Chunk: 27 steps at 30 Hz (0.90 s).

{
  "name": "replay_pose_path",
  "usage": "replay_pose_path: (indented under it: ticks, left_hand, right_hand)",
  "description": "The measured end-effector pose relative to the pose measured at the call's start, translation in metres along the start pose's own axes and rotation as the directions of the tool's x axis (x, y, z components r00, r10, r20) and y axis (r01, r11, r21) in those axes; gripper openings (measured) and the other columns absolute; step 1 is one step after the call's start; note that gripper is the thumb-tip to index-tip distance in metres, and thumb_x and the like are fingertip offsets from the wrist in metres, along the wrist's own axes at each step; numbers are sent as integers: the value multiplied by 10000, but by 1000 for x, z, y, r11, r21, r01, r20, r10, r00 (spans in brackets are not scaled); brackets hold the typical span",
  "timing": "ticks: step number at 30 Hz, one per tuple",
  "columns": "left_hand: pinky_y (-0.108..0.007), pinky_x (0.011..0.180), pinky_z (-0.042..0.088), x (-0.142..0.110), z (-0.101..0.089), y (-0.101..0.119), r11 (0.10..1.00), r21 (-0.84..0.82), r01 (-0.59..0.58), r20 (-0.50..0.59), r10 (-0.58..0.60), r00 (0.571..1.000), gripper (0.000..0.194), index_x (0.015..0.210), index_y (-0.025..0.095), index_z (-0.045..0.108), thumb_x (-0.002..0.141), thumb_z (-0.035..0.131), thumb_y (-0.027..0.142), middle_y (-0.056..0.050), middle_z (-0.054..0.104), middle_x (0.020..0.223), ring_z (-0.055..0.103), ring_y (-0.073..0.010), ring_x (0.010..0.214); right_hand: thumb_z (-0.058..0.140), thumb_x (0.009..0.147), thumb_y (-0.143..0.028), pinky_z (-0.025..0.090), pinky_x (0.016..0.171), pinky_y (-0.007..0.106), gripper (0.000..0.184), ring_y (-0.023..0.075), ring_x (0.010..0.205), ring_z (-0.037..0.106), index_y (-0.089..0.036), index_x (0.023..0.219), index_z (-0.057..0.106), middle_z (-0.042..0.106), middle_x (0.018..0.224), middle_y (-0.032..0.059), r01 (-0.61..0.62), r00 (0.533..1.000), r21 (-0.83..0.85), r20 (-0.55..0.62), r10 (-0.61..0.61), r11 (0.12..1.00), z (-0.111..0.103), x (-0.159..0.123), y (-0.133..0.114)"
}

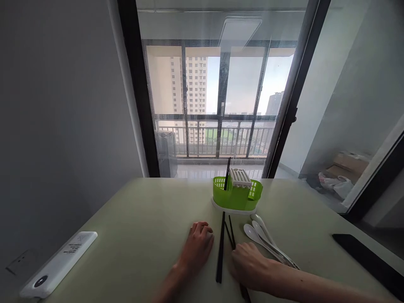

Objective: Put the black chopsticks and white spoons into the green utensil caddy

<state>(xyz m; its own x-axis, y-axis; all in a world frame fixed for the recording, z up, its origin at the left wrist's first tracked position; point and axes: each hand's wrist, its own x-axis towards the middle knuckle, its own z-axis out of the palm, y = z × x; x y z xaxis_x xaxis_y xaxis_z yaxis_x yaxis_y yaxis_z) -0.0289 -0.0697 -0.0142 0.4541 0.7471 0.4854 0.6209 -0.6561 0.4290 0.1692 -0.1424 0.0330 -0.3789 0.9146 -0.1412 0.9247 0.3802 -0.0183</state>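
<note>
My right hand [249, 265] is closed around a pair of black chopsticks [232, 237]; their far ends poke out ahead of the fist, spread at an angle, and the other ends show below it. Just left of that fist, more black chopsticks [221, 248] lie on the table side by side. My left hand [200, 244] rests on the tabletop left of these, its fingers loosely bent and slightly apart, with nothing visible in them. Several white spoons [261, 237] lie beyond my right forearm, which partly hides their handles.
A green utensil holder [235, 198] with a white slotted block stands toward the table's far edge, black chopsticks upright in its left compartment. A white device [59, 265] lies at the left on the pale table [142, 219]. At the right is a flat black object [362, 256].
</note>
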Motion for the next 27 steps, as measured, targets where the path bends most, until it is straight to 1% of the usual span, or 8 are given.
replay_pose_path:
  ticks: [4,8,13,18,20,23,25,27]
  left_hand:
    - [-494,1018,517,0,1,0,1000,8,0,7,0,1000,164,1041,237,647,907,594,160,-71,651,1181,586,-255,1151]
    - [-496,1008,518,0,1,0,1000,18,-13,-14,13,1000,172,1045,247,646,905,591,162,-70,655,1176,593,-256,1136]
    - [-497,1016,506,1,-1,2,1000,0,4,-5,-4,1000,140,1028,236,661,920,588,186,-77,665,1168,597,-260,1139]
    - [-441,1003,500,7,-9,12,976,-196,91,58,-81,995,135,937,224,694,949,588,306,-77,705,1097,630,-245,1094]
    - [-373,888,533,10,-12,16,923,-337,186,142,-145,979,239,933,213,703,964,577,413,-68,730,1009,668,-220,978]
    - [-265,630,499,13,-16,19,731,-572,373,348,-195,917,436,1037,180,698,939,576,586,-62,758,907,680,-161,735]
    - [-222,502,416,14,-19,20,585,-661,470,476,-158,865,565,1157,161,674,906,583,659,-85,776,961,668,-130,620]
    - [-203,432,329,14,-22,19,485,-696,529,551,-112,827,644,1236,157,656,890,581,695,-120,774,1049,649,-106,540]
  right_hand:
    - [584,825,-210,320,578,319,232,298,813,729,-141,861,803,786,922,181,-72,995,10,76,71,997,-7,-7,-3]
    - [585,809,-226,238,523,320,223,249,658,691,-151,718,775,771,785,159,-141,987,32,79,138,989,-19,-15,4]
    - [548,858,-206,188,497,295,356,116,449,469,-172,511,617,620,529,66,-173,985,176,23,172,969,-37,-24,19]
    - [584,844,-250,140,521,308,342,93,484,335,-174,514,542,581,546,37,-171,977,201,-93,193,965,-44,-31,28]
    - [571,868,-262,144,529,307,341,95,502,333,-178,539,534,570,561,27,-145,979,215,-113,172,966,-46,-33,27]
    - [551,895,-257,147,540,308,342,93,501,307,-183,562,527,537,549,7,-120,984,240,-101,148,963,-53,-38,19]
    - [552,898,-252,146,547,310,346,93,501,301,-182,561,513,526,536,2,-105,987,254,-92,132,962,-61,-40,12]
    - [558,894,-251,151,549,305,340,94,508,321,-183,566,507,547,552,6,-101,989,274,-79,127,956,-69,-42,5]
